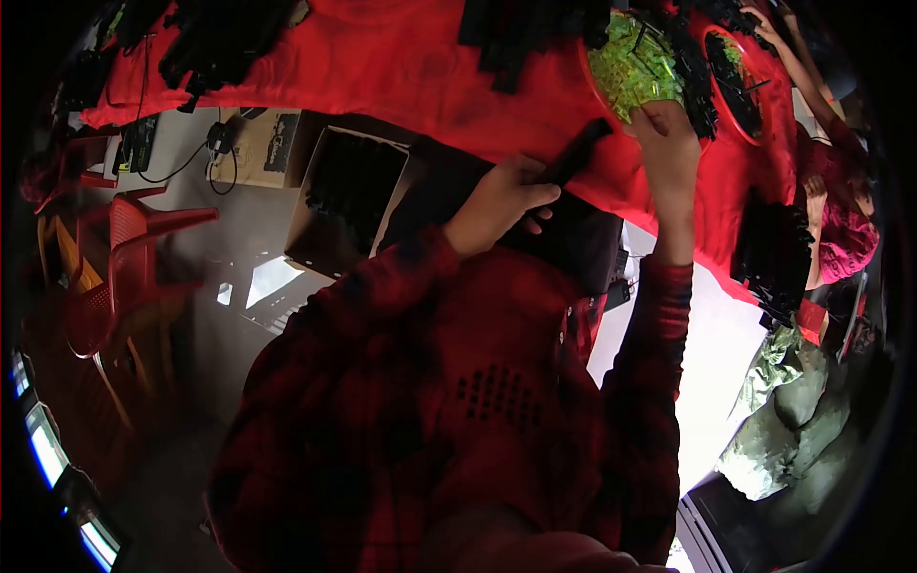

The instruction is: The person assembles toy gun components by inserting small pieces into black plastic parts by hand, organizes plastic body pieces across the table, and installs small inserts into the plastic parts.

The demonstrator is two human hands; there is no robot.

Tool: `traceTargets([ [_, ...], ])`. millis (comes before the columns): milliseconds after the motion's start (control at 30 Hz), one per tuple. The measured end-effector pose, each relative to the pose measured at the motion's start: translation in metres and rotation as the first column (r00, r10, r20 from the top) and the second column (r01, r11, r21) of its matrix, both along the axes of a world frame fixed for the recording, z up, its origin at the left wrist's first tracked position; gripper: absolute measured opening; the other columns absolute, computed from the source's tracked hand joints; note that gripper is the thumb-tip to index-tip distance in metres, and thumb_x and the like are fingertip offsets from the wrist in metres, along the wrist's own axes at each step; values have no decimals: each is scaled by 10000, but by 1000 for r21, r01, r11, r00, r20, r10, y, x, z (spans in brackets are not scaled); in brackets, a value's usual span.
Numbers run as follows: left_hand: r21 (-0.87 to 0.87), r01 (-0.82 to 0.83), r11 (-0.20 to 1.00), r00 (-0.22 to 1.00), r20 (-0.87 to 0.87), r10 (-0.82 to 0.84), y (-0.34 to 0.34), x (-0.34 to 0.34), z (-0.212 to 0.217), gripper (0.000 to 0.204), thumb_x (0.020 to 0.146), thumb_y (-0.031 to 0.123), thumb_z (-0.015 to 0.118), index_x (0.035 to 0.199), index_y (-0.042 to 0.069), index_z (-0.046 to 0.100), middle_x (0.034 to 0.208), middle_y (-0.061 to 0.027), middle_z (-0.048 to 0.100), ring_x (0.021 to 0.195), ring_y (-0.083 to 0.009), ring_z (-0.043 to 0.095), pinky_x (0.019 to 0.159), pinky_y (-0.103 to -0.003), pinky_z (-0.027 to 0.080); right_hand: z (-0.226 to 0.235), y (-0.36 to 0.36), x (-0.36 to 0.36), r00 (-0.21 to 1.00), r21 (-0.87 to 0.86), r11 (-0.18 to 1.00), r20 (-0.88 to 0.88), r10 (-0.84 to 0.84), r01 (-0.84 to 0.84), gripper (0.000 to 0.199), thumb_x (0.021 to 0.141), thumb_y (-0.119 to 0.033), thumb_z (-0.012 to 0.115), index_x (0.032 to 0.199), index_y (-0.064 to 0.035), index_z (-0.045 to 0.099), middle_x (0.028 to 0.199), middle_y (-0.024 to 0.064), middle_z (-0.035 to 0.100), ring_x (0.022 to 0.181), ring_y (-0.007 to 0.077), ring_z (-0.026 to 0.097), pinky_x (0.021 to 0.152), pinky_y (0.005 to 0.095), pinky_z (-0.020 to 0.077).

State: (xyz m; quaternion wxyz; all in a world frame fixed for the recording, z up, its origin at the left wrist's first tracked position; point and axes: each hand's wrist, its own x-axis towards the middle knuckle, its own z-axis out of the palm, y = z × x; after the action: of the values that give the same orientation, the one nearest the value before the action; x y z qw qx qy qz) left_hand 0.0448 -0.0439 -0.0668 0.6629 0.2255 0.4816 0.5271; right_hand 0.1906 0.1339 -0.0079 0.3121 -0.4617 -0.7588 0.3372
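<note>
Now left hand grips black bar, right hand fingers closed on green pcs

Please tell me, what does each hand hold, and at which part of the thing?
The left hand grips a long black part at its lower end. The right hand reaches into the red bowl of green pieces; whether it holds one cannot be told.

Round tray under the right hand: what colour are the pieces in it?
Bright yellow-green pieces, in a red-rimmed round tray; the head view shows it.
</note>
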Motion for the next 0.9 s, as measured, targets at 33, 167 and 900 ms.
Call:
traceTargets([
  [33, -14, -27, 1000, 999, -23, 27, 0, -1, 5, 390, 887, 205, 687, 1119, -35, 486, 992, -106, 610, 814, -186, 660, 611, -297, 543, 6, -11, 4, 998, -91, 995, -59, 31, -36, 144, 873, -57, 683, 949, 38, 605, 846, 118, 693, 776, 153, 701, 653, 245, 511],
  [167, -43, -107, 993, 994, -23, 106, 0, 0, 1, 408, 848, 173, 734, 1093, -42, 489, 967, -118, 613, 803, -189, 661, 626, -292, 540, 13, -54, 15, 984, -256, 954, -123, 129, -157, 124, 899, -31, 651, 999, 9, 590, 884, 73, 673, 732, 126, 661, 662, 226, 499],
  [900, -73, -32, 997, 998, 57, 36, 5, -13, 1, 384, 833, 159, 739, 1068, -71, 539, 926, -126, 675, 750, -159, 642, 547, -252, 473, -15, -54, -5, 848, 518, 712, 487, 211, -475, 61, 809, -150, 700, 848, -170, 658, 818, -24, 567, 844, 196, 521, 867, 385, 284],
])
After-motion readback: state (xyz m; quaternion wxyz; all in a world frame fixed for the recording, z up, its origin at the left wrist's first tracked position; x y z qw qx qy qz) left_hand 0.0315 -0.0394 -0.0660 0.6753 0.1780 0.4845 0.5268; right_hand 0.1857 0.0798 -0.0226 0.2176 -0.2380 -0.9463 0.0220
